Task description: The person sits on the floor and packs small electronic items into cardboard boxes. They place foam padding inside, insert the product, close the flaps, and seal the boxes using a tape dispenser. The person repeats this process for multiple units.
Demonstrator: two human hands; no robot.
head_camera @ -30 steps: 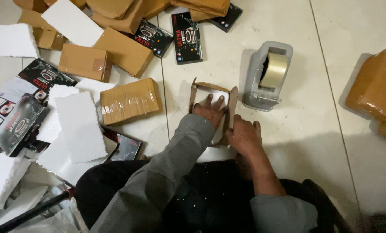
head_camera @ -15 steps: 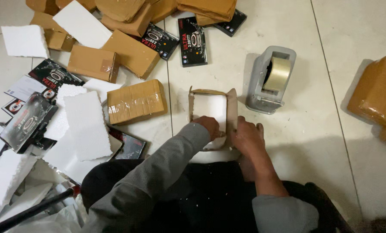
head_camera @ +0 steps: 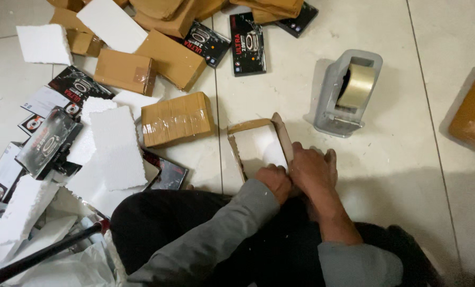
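Observation:
An open brown cardboard box (head_camera: 256,127) lies on the tiled floor in front of my knees, with a white foam piece (head_camera: 261,151) inside it. My left hand (head_camera: 275,182) is closed on the box's near edge. My right hand (head_camera: 313,171) presses flat against the box's right flap, fingers together. A grey tape dispenser (head_camera: 346,93) with a roll of tan tape stands a little beyond and to the right of the box.
A taped brown parcel (head_camera: 176,118) lies left of the box. More brown parcels (head_camera: 168,50) and black flat product boxes (head_camera: 247,42) lie at the back. White foam slabs (head_camera: 115,146) and black cartons (head_camera: 49,141) are piled at left. Another brown parcel (head_camera: 473,114) sits at the right edge.
My left hand has drawn back from inside the box to its near edge, leaving the white foam showing. My right hand stays on the right flap.

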